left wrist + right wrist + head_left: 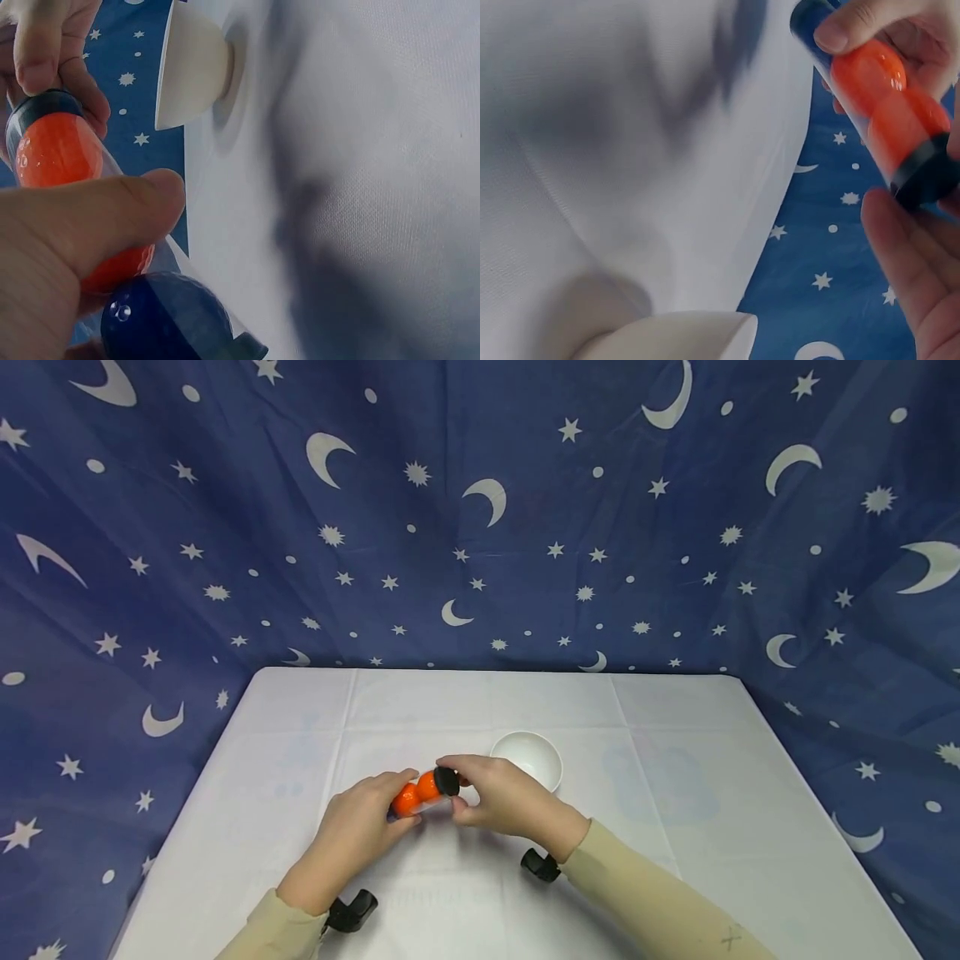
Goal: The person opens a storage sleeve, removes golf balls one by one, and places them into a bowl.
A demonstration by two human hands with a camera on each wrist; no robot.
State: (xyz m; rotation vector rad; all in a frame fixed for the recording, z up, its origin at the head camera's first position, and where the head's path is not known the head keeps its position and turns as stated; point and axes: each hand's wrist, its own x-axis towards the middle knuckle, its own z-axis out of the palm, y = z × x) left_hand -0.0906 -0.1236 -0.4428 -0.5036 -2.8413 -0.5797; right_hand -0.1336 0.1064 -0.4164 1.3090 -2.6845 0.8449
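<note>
Head view: left hand (360, 818) and right hand (498, 797) meet just below the middle of the frame, one clear tube (431, 806) between them. Tube slants, black cap (447, 781) toward the upper right, other end toward the lower left. Two orange balls (417, 792) sit inside, one behind the other, the upper one next to the cap.

Left hand grips the tube body, thumb on the near side, fingers on the far side, so the tube lies across the grip with its capped end sticking out. Right hand pinches the cap, thumb and fingers at its edge; tube body lies outside that grip, to the left.

Left wrist view: left thumb crosses the tube over the orange balls; a dark blue ball (165, 315) shows at the bottom of the frame, at the end away from the cap. Right fingers and thumb are on the cap at upper left.

Right wrist view: tube at upper right, cap lower, left thumb near the blue end.

White bowl (525, 756) stands upright on the white table (450, 893), right of centre, just behind the right hand. Blue curtain (525, 443) with moons and stars fills the upper frame.
</note>
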